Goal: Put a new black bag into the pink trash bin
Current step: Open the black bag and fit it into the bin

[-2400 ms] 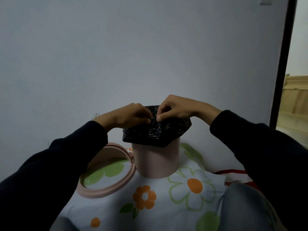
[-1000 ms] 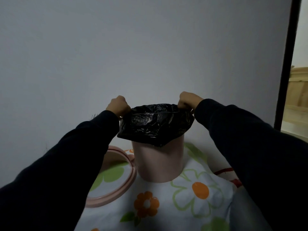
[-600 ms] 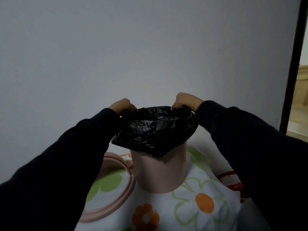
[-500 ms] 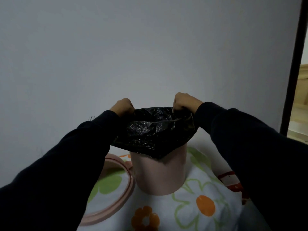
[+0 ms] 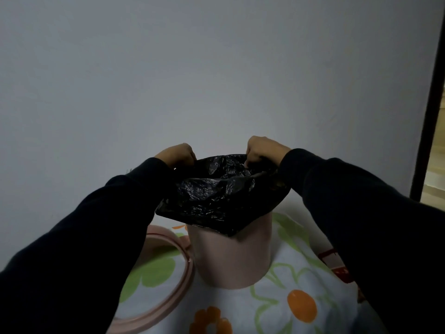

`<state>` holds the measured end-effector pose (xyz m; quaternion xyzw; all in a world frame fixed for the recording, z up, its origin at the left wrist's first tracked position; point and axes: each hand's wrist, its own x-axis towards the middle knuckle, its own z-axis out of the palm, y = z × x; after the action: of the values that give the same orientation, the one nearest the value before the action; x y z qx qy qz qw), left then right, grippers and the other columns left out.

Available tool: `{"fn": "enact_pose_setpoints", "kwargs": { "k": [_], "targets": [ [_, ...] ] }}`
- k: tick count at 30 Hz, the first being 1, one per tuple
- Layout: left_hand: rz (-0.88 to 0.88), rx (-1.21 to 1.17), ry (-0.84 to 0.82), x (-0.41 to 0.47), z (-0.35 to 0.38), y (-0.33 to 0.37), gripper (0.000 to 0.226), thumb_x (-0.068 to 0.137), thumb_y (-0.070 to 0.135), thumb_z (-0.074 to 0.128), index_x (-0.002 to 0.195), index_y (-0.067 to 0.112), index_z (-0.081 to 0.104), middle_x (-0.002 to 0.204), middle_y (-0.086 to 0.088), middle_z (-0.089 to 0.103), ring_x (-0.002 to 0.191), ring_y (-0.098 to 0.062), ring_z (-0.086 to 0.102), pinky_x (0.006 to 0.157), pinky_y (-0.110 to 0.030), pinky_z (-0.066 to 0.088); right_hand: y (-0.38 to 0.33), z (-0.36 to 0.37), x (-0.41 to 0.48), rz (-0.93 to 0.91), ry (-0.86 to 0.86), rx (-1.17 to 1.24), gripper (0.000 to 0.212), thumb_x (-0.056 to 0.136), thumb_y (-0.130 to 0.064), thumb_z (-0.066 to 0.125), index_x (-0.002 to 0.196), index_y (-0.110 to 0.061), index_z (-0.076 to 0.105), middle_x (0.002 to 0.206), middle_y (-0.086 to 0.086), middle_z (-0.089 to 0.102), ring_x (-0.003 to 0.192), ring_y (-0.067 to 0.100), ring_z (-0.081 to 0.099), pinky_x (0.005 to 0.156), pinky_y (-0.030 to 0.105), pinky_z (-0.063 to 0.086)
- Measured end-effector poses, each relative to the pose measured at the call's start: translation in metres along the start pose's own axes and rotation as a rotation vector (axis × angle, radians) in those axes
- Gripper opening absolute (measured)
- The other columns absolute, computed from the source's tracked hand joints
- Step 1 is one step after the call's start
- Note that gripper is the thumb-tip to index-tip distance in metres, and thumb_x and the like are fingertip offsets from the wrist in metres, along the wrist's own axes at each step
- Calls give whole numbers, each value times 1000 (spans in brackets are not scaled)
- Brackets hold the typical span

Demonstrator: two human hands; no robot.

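White bedding (image 5: 192,302) printed with green and orange flowers carries the upright pink cylindrical plastic trash bin (image 5: 231,259). The crinkled black plastic bag (image 5: 216,196) sits over its top, near side hanging outside the wall. Your left hand (image 5: 177,154) and right hand (image 5: 262,149) each grip the bag's mouth, fingers (image 5: 249,159) curled tight. You're mid-fitting; next, likely, stretch that edge down round the rim.

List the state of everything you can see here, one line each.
Bin: upright, top covered.
Bag: mouth held open, draped over the bin's top.
Ring: off the bin, lying beside it.
Left hand: grips the bag's edge.
Right hand: grips the bag's edge.
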<state>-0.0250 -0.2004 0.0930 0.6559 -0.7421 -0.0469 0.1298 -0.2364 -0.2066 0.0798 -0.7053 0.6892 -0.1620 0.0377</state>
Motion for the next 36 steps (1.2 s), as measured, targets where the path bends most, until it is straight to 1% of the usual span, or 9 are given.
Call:
{"fn": "enact_pose_setpoints", "kwargs": {
  "k": [7, 11, 14, 16, 21, 24, 29, 33, 36],
  "targets": [
    [-29, -9, 156, -3, 17, -5, 35, 81, 0, 62, 111, 15, 71, 107, -12, 69, 100, -29, 65, 81, -32, 49, 0, 6, 7, 2, -42, -52, 34, 82, -16, 79, 112, -4, 66, 113, 15, 66, 89, 25, 55, 71, 29, 44],
    [-52, 136, 172, -3, 25, -1, 29, 87, 6, 53, 115, 7, 59, 114, -15, 62, 107, -33, 60, 85, -35, 45, 3, 6, 3, -48, -30, -80, 32, 79, -14, 81, 96, -8, 55, 103, 12, 61, 86, 26, 56, 60, 28, 43],
    [-38, 94, 88, 5, 19, -7, 8, 83, 14, 60, 87, 7, 58, 98, -13, 63, 89, -29, 61, 74, -31, 45, 7, 4, 2, -44, -39, -39, 33, 79, -30, 81, 78, -8, 55, 93, 9, 61, 77, 25, 57, 54, 24, 40],
    [-45, -77, 34, 9, 13, -16, 21, 85, 29, 65, 82, 8, 64, 96, -12, 67, 87, -28, 63, 74, -32, 47, 9, 0, -2, -3, -82, 66, 42, 85, -45, 72, 78, -6, 58, 95, 8, 60, 84, 26, 59, 70, 27, 44],
    [-169, -942, 0, -15, 24, -55, 45, 97, 45, 48, 122, 9, 56, 127, -13, 54, 95, -27, 57, 89, -36, 46, 31, 1, -8, 145, -237, 725, 70, 95, -58, 49, 138, -2, 51, 131, 17, 58, 121, 35, 58, 104, 43, 45],
    [-219, -973, -138, -34, 39, -82, 43, 97, 54, 41, 105, 16, 59, 107, -12, 61, 89, -27, 58, 82, -39, 49, 57, 9, -22, 245, -194, 850, 69, 93, -64, 44, 134, -9, 53, 129, 16, 62, 109, 37, 66, 82, 44, 55],
    [-244, -1153, -228, -47, 61, -96, 27, 85, 30, 57, 103, 8, 59, 103, -18, 59, 80, -27, 61, 62, -30, 55, 88, 18, -48, 365, -282, 1000, 59, 97, -63, 30, 98, -9, 53, 74, 10, 68, 53, 26, 70, 57, 34, 56],
    [-264, -1330, -133, -47, 75, -86, 25, 97, 6, 39, 89, -4, 61, 74, -17, 71, 58, -25, 70, 54, -32, 59, 84, 22, -54, 318, -235, 1251, 20, 101, -19, 47, 86, -10, 56, 62, 4, 64, 49, 14, 65, 45, 22, 54],
    [-246, -1406, -69, -50, 91, -81, 30, 97, 0, 33, 86, -9, 58, 72, -20, 68, 55, -27, 69, 48, -30, 58, 78, 29, -53, 296, -137, 1305, 24, 95, 4, 49, 73, -2, 55, 59, 12, 60, 39, 17, 62, 41, 23, 53]
  ]
}}
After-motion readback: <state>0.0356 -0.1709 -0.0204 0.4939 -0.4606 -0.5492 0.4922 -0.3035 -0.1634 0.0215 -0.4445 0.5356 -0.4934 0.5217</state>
